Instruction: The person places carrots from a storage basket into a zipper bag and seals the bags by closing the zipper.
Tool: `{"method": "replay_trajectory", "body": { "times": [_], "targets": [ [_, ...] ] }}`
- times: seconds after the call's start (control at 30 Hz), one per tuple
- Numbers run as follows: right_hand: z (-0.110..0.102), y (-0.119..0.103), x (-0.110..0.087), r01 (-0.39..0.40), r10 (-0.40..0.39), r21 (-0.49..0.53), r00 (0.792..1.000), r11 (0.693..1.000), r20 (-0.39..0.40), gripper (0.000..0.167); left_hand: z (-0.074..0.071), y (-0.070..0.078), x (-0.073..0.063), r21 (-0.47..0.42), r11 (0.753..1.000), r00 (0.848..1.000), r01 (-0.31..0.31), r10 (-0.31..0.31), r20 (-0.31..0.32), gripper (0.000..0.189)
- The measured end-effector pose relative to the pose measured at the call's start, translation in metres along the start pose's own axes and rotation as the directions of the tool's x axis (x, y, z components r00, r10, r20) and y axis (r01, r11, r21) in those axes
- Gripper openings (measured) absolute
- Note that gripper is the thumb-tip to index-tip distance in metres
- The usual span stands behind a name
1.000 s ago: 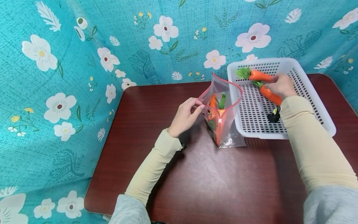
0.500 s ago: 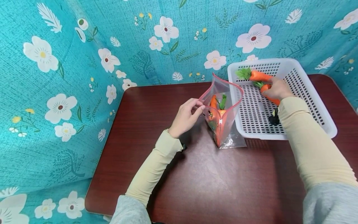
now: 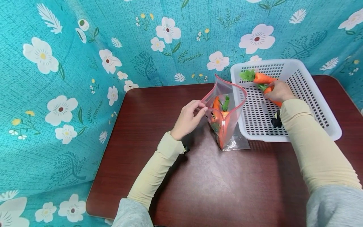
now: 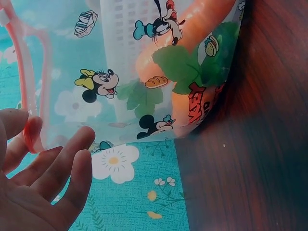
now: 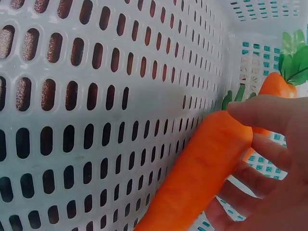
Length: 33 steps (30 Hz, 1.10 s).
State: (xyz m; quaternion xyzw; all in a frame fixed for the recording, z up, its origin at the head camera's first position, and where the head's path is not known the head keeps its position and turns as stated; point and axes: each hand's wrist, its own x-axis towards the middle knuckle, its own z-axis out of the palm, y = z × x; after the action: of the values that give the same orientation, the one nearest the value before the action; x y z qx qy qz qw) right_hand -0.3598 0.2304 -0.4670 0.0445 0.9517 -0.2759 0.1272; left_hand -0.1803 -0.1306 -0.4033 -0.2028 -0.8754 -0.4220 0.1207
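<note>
Two carrots (image 3: 264, 78) (head view) in white basket (image 3: 265, 138), right hand (image 3: 281, 91) on the nearer; left hand (image 3: 188, 119) at clear bag (image 3: 229, 118) on bench (image 3: 227, 189) | left wrist: fingers (image 4: 12, 121) pinching bag's red rim (image 4: 22, 72) | right wrist: fingers (image 5: 273, 150) pinching nearer carrot's (image 5: 192, 168) leafy end

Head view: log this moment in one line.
left hand: pinches bag by rim; right hand: grips carrot in basket; bag: open, carrots inside; second carrot: in basket
</note>
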Motion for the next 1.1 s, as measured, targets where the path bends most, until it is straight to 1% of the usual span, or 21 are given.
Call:
{"method": "replay_trajectory", "body": {
  "times": [0.13,0.2,0.27,0.4,0.47,0.63,0.73,0.8,1.0,1.1],
  "targets": [
    [-0.007,-0.022,-0.029,0.018,-0.018,-0.017,1.0,1.0,-0.007,0.047,0.0,0.0,0.0,0.0,1.0,1.0,-0.001,0.001,-0.001,0.014],
    [-0.008,-0.028,-0.037,0.037,-0.037,-0.011,0.999,0.999,-0.005,0.044,0.0,0.0,0.0,-0.003,1.0,1.0,-0.001,0.001,-0.001,0.015],
    [-0.007,-0.032,-0.042,0.043,-0.043,-0.014,0.999,0.999,0.002,0.046,0.0,0.0,0.0,-0.005,1.0,1.0,0.0,0.0,-0.001,0.015],
    [-0.005,-0.034,-0.042,0.051,-0.05,-0.068,0.999,0.996,0.016,0.05,0.0,0.0,-0.002,-0.006,1.0,1.0,-0.003,0.003,-0.006,0.014],
    [-0.005,-0.034,-0.042,0.056,-0.053,-0.12,0.998,0.991,0.027,0.051,0.0,-0.001,-0.002,-0.008,1.0,1.0,-0.002,0.002,-0.006,0.014],
    [-0.006,-0.036,-0.043,0.05,-0.035,-0.156,0.995,0.986,0.096,0.054,0.0,-0.001,-0.002,-0.013,1.0,1.0,0.002,-0.002,-0.004,0.014],
    [-0.007,-0.037,-0.043,0.056,-0.038,-0.14,0.991,0.989,0.127,0.054,-0.001,-0.001,-0.002,-0.012,1.0,1.0,0.003,-0.003,-0.005,0.014],
    [-0.006,-0.037,-0.042,0.061,-0.042,-0.135,0.99,0.989,0.135,0.054,-0.001,0.0,-0.002,-0.009,1.0,1.0,0.002,-0.002,-0.005,0.013],
    [-0.005,-0.038,-0.043,0.054,-0.038,-0.115,0.99,0.992,0.138,0.063,-0.001,0.0,-0.002,-0.011,1.0,1.0,0.002,-0.003,-0.003,0.014],
    [-0.005,-0.038,-0.042,0.052,-0.037,-0.11,0.99,0.993,0.136,0.062,-0.002,0.0,-0.001,-0.012,1.0,1.0,0.003,-0.003,-0.004,0.014]
  ]
}}
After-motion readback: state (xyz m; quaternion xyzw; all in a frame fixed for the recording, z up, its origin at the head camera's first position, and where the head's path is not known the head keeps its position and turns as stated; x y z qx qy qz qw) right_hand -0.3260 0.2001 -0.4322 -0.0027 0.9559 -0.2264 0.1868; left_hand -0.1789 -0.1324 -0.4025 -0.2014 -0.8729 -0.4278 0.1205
